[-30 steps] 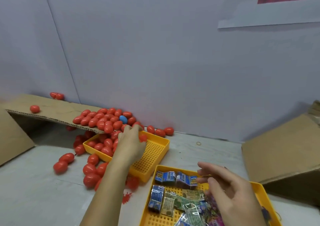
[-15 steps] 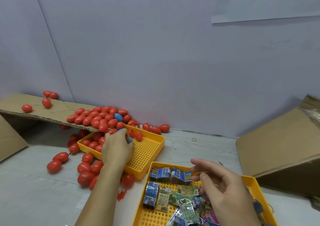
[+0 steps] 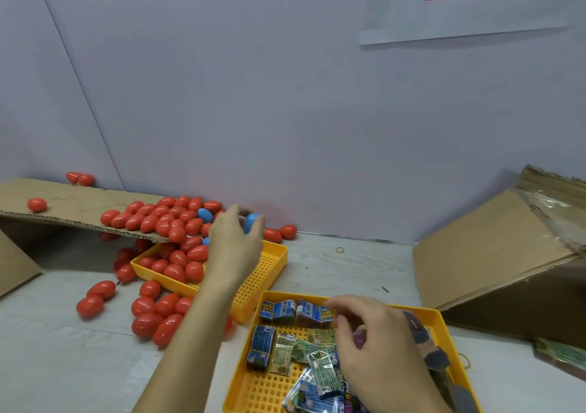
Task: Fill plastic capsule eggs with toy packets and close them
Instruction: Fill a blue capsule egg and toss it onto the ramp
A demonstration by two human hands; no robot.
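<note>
above egg tray (image 3: pixel 275 255), blue egg (image 3: pixel 252 222) in left hand (image 3: pixel 233 247)

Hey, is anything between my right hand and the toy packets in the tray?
Nothing visible. The right hand hovers directly over the toy packets in the near yellow tray, fingers curled down toward them. The left hand is away at the other tray, holding a blue capsule egg.

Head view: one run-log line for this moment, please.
left hand: holds blue egg above egg tray | right hand: over packets in packet tray
</note>
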